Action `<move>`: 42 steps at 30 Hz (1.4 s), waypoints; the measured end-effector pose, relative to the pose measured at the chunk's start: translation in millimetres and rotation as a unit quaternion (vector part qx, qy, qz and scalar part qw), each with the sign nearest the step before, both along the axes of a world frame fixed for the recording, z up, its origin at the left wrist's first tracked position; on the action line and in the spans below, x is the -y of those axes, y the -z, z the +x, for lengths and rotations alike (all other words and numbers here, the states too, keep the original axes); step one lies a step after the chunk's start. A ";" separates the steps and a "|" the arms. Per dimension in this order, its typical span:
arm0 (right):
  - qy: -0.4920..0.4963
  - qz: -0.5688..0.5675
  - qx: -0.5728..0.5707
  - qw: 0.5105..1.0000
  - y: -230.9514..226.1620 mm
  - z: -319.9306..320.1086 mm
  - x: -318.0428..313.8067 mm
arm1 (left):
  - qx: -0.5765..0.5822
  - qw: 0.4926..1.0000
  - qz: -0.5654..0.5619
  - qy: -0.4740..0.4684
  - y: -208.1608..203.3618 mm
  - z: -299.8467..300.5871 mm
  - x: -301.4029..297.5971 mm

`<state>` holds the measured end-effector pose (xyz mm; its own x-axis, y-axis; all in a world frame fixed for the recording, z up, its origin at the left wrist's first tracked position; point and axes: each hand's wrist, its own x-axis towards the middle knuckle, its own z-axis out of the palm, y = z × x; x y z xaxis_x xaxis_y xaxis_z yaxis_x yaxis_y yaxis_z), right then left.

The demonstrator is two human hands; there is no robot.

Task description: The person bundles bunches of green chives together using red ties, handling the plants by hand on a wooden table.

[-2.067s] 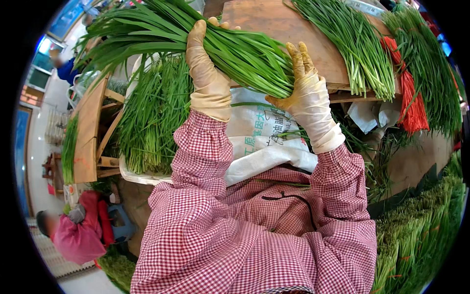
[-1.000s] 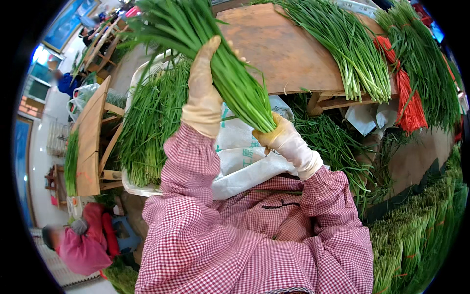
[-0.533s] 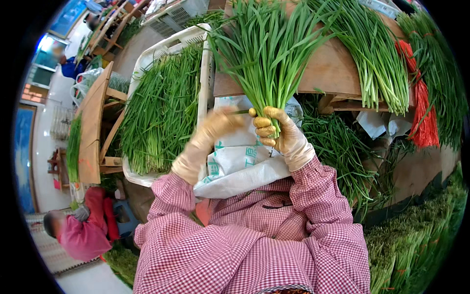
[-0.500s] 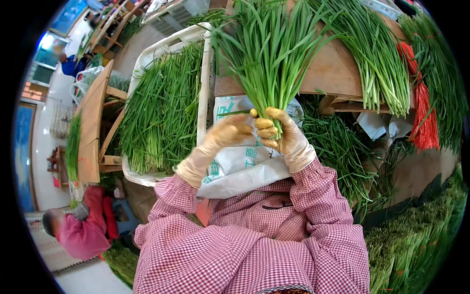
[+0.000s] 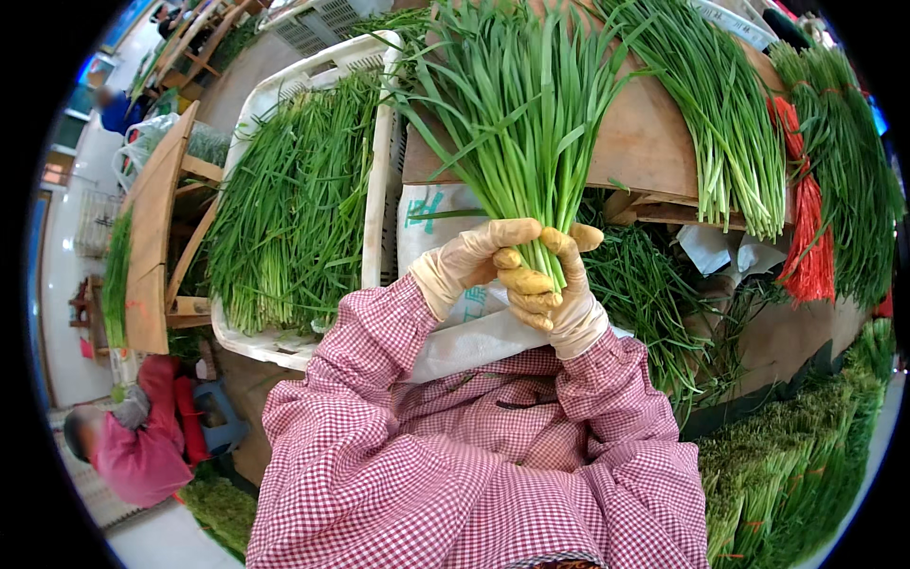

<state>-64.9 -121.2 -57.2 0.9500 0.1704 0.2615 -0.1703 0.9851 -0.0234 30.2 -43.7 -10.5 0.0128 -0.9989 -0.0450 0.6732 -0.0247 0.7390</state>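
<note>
A fanned bunch of garlic chives [image 5: 531, 133] stands upright before me, leaves pointing away and pale stem ends toward me. My right hand [image 5: 555, 284], in a yellowed thin glove, is wrapped round the lower stems. From the left, my left hand [image 5: 472, 258], gloved too, grips the same stems, its fingers against those of my right hand. A white plastic sack [image 5: 445, 356] with green print lies below the hands, over my lap. Behind the bunch is a wooden board [image 5: 630, 142], with another pile of chives [image 5: 730, 123] on its right part.
A white crate [image 5: 379, 199] full of chives stands left of the board. Red plastic ties [image 5: 810, 232] hang at its right edge. Loose leaves [image 5: 654, 284] lie underneath. More bundles [image 5: 796, 455] stand at lower right. A person in pink [image 5: 142, 446] sits at lower left.
My left hand has moved right and closed on the stems, where it was apart and blurred before. The bunch stays in my right hand, slightly lower. The whole view has shifted a little.
</note>
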 end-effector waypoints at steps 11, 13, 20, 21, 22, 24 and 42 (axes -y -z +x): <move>0.030 -0.583 -0.317 0.748 -15.7 -74.4 41.6 | -0.193 0.970 0.071 -0.129 14.9 -16.9 14.5; 0.300 -0.634 -0.302 0.645 -27.5 -84.1 34.4 | -0.226 0.962 0.086 -0.123 10.6 -23.2 18.3; 0.580 -0.753 -0.130 0.282 -41.6 -32.5 6.1 | -0.252 0.942 0.052 -0.217 -3.0 -57.2 26.9; 0.599 -0.722 -0.148 0.313 -35.6 -28.7 3.5 | -0.262 0.941 0.053 -0.209 5.5 -59.3 27.7; 0.613 -0.691 -0.167 0.344 -33.0 -25.7 -1.3 | -0.287 0.936 0.064 -0.193 9.6 -62.5 25.9; 0.625 -0.668 -0.197 0.351 -35.0 -20.5 -3.8 | -0.362 0.914 0.069 -0.172 23.8 -65.2 25.9; 0.478 -0.588 -0.282 0.589 -66.3 -52.2 37.8 | -0.159 0.955 0.072 -0.241 9.3 -65.8 28.8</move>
<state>-117.1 -159.0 9.1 0.6377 -0.7645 0.0936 0.1415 -0.0031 -0.9899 -35.6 -72.5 -19.7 0.4315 -0.8639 -0.2597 0.8223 0.2583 0.5070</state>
